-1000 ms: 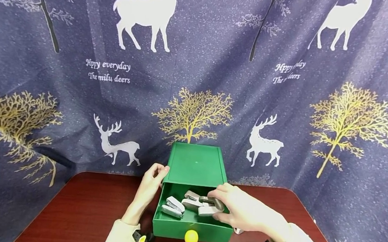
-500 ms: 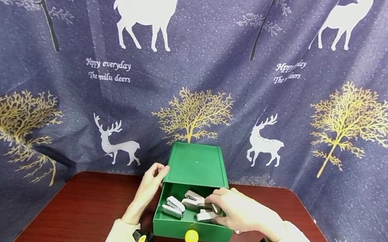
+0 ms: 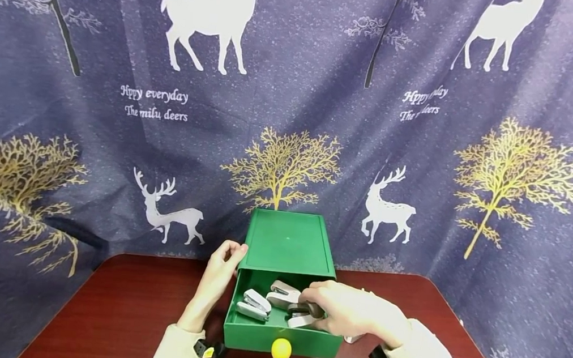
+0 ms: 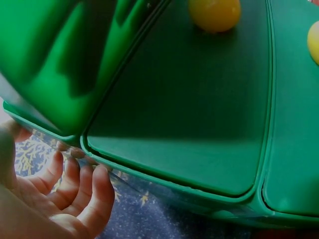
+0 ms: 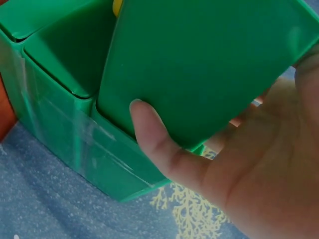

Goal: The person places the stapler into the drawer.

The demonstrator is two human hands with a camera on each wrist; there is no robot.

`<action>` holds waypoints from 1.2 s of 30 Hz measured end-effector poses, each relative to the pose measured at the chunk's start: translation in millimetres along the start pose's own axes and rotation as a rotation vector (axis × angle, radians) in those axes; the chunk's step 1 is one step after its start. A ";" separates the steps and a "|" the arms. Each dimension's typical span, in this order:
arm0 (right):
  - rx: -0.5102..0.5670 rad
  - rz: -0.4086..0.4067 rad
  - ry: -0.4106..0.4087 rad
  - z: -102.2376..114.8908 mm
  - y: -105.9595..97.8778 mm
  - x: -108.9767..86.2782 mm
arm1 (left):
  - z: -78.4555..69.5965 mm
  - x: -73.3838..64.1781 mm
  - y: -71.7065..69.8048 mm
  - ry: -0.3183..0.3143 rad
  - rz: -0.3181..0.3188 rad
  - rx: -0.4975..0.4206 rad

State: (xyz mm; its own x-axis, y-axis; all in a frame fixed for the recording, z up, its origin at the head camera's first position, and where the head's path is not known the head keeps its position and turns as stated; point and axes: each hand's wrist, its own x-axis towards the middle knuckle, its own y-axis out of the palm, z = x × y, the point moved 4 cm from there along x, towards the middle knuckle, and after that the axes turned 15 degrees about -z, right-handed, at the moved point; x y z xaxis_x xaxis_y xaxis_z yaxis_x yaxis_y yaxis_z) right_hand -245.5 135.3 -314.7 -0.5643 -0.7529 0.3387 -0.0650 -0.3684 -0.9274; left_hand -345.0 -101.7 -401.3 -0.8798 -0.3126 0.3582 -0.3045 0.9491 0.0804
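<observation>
Curling over a dark object (image 3: 298, 308) at the drawer's three o'clock, the fingers of the right hand (image 3: 344, 308) grip it and partly hide it; whether it is separate from the front white stapler (image 3: 301, 321) just beneath, toward four o'clock, I cannot tell. Near it at twelve o'clock sits the rear white stapler (image 3: 283, 295), and at nine o'clock the left white stapler (image 3: 254, 305), its arm raised from its base. All lie inside the pulled-out drawer (image 3: 252, 338), which carries a yellow knob (image 3: 281, 350) at six o'clock. Behind it, toward twelve, stands the green box (image 3: 288, 242); against its side, at ten o'clock, the left hand (image 3: 219, 270) rests with fingers loosely bent, pinching nothing. A pale item (image 3: 352, 339), mostly hidden, lies just beside the drawer toward four o'clock. Beneath spreads the reddish-brown worktop (image 3: 101, 310), and beyond, toward twelve, hangs a blue-purple curtain (image 3: 272, 104) printed with white deer and golden trees.
</observation>
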 end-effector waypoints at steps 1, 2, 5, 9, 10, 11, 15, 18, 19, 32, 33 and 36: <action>0.007 0.000 -0.008 -0.1 0.3 0.8 | -0.3 0.0 -0.2 -0.001 -0.002 -0.001; 0.012 -0.003 -0.022 -0.4 0.8 1.2 | -0.5 0.1 -0.2 0.001 -0.001 0.001; 0.023 -0.005 -0.029 -1.2 1.6 0.8 | -1.2 0.4 0.6 0.002 0.007 0.000; 0.047 -0.003 -0.006 -3.1 3.7 -1.2 | -2.3 0.6 1.7 0.005 0.014 -0.004; 0.051 -0.001 0.002 -3.5 4.6 -1.4 | -2.3 0.5 1.6 0.003 0.013 -0.004; 0.055 0.002 0.010 -4.0 5.4 -1.6 | -2.2 0.5 1.5 0.001 0.011 -0.005; 0.057 0.007 0.041 -5.4 7.7 -1.3 | -2.4 1.0 0.8 0.006 0.007 -0.005; 0.061 0.008 0.052 -5.6 8.7 -0.7 | -2.8 1.5 0.6 0.007 0.008 -0.006; 0.062 0.009 0.054 -5.6 8.9 -0.3 | -2.9 1.5 0.4 0.006 0.008 -0.009; 0.026 -0.041 0.084 -4.8 5.1 -1.6 | -3.0 0.2 -1.0 0.006 0.003 -0.014; 0.026 -0.051 0.092 -5.0 4.1 -2.3 | -2.9 0.1 -1.0 0.006 0.003 -0.014; 0.044 -0.083 0.122 -5.4 -0.2 -5.1 | -2.0 0.0 -1.2 0.003 0.002 -0.015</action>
State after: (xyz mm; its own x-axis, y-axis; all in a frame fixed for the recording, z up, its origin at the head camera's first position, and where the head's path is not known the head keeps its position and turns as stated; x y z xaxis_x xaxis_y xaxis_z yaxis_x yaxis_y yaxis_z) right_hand -247.1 142.2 -317.1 -0.6543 -0.6481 0.3897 -0.0813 -0.4521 -0.8883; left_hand -343.9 -102.7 -399.5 -0.8793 -0.3106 0.3609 -0.2974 0.9502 0.0932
